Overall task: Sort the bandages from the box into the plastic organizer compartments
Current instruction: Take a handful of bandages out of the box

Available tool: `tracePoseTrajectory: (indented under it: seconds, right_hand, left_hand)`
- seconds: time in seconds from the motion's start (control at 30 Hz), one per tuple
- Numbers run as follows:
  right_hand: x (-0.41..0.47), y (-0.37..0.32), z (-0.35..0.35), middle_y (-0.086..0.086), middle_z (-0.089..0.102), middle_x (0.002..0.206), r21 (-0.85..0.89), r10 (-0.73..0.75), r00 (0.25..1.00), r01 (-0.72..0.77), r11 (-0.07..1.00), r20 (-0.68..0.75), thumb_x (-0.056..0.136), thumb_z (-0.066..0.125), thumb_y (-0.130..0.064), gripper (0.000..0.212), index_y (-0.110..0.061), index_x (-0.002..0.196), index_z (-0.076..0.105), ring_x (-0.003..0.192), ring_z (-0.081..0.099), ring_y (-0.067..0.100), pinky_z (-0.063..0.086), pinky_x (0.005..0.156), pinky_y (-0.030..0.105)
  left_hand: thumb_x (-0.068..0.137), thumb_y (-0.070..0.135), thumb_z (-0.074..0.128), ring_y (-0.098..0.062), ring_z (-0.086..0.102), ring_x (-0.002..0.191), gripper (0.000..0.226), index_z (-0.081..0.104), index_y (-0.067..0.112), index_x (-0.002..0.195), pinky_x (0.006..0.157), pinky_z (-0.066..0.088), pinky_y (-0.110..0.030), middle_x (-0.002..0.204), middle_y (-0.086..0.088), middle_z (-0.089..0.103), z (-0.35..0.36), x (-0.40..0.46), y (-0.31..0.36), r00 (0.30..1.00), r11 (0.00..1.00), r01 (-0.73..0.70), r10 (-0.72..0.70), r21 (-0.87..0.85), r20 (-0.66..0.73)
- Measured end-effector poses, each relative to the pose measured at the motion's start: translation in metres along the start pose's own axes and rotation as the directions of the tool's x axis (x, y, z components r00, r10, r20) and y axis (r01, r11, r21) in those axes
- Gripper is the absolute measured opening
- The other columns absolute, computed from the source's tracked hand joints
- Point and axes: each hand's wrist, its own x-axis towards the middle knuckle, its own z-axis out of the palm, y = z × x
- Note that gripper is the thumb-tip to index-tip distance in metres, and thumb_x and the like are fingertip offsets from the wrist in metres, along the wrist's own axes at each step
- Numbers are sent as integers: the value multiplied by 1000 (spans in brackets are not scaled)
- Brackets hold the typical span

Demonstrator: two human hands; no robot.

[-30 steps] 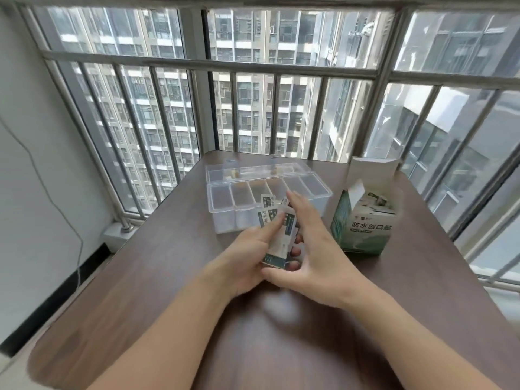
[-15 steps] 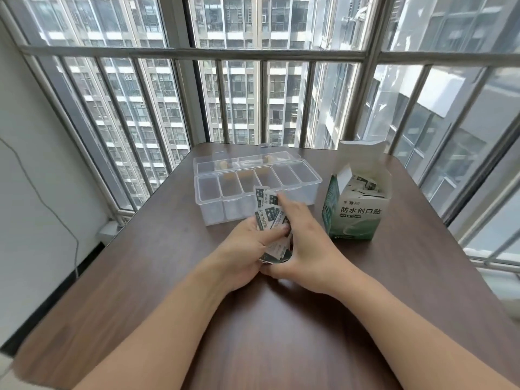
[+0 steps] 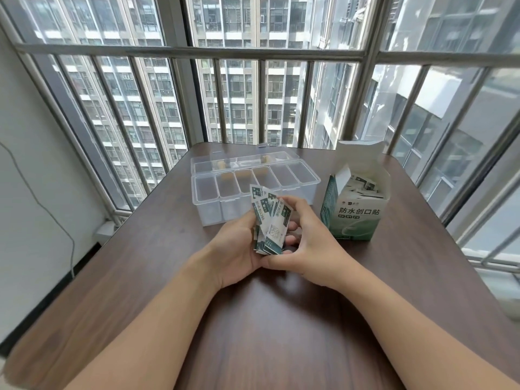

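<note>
Both hands, left (image 3: 239,250) and right (image 3: 312,243), pinch a fanned stack of bandages (image 3: 268,220) mid-table (image 3: 281,319); organizer (image 3: 253,190) at 12 o'clock, partly blocked by the stack; open box (image 3: 354,209) at 2.

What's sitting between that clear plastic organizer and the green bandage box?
Nothing: in the head view, only bare table shows between the organizer and the box.

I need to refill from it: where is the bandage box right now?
In the head view the bandage box stands open on the table's right side, right of the plastic organizer.
</note>
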Motion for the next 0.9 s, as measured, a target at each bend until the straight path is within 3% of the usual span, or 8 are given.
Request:
tracePoseTrajectory:
  seconds: [0.1, 0.2, 0.33, 0.47, 0.53, 0.6, 0.7, 0.9]
  right_hand:
    - [0, -2, 3, 4, 60, 112, 0, -31, 999, 31, 1000, -16, 61, 90, -2, 92, -30, 134, 41, 76, 59, 11, 52, 64, 18]
    - [2, 1, 4, 0, 60, 102, 67, -5, 1000, 5, 998, 0, 59, 91, -2, 92, -33, 132, 43, 74, 53, 12, 53, 65, 22]
    - [1, -1, 0, -7, 62, 95, 108, 25, 1000, -24, 994, -2, 61, 90, 9, 92, -30, 130, 43, 82, 59, 8, 53, 75, 18]
    - [0, -4, -1, -9, 49, 136, 132, 61, 997, -66, 989, 36, 62, 89, 10, 116, -31, 151, 27, 88, 67, -2, 55, 77, 18]
    - [-2, -7, -1, -13, 35, 148, 97, 31, 997, -37, 995, 67, 62, 93, -1, 122, -41, 153, 21, 109, 64, -5, 55, 91, 22]
    - [-1, -6, 3, -17, 41, 144, 135, 32, 998, -39, 990, 52, 70, 91, -19, 106, -43, 151, 28, 120, 57, -9, 49, 103, 21]
    - [5, -4, 15, -16, 58, 109, 127, 79, 993, -67, 990, -87, 76, 74, -52, 65, -45, 135, 49, 97, 60, -2, 50, 92, 27]
    - [12, 1, 10, 9, 66, 106, 269, 190, 942, -114, 956, -276, 97, 54, -2, 19, -14, 113, 57, 82, 67, 11, 56, 68, 23]
  left_hand:
    - [106, 46, 31, -25, 63, 79, 58, 61, 1, 128, 64, 60, -37, 110, -20, 63, -2, 1, -1, 999, 1000, -28, 28, 13, -21]
    - [99, 62, 29, -25, 65, 78, 73, 64, 2, 124, 66, 59, -37, 100, -17, 67, 1, -2, -2, 999, 1000, -26, 26, -2, 26]
    - [107, 39, 35, -22, 69, 74, 48, 63, 2, 118, 64, 60, -36, 96, -14, 70, 5, -2, -2, 997, 997, -67, 68, 33, -46]
    - [108, 19, 37, -24, 70, 78, 34, 64, 0, 113, 70, 61, -33, 98, -16, 71, 8, -4, -3, 996, 997, -60, 62, 45, -60]
    - [108, 16, 37, -26, 71, 85, 32, 62, 2, 122, 74, 61, -35, 105, -17, 71, 7, -5, -4, 998, 998, -50, 52, 49, -39]
    - [108, 18, 38, -23, 72, 88, 33, 58, 5, 131, 73, 62, -35, 105, -13, 72, 6, -6, -7, 1000, 996, -29, 30, 88, -7]
    - [109, 24, 36, -23, 72, 93, 36, 55, 8, 135, 80, 60, -42, 108, -11, 72, 5, -5, -8, 1000, 993, -11, 11, 117, -2]
    - [108, 21, 37, -28, 73, 93, 35, 59, 7, 131, 73, 63, -50, 117, -17, 71, 5, -4, -8, 1000, 1000, 1, -1, -12, -13]
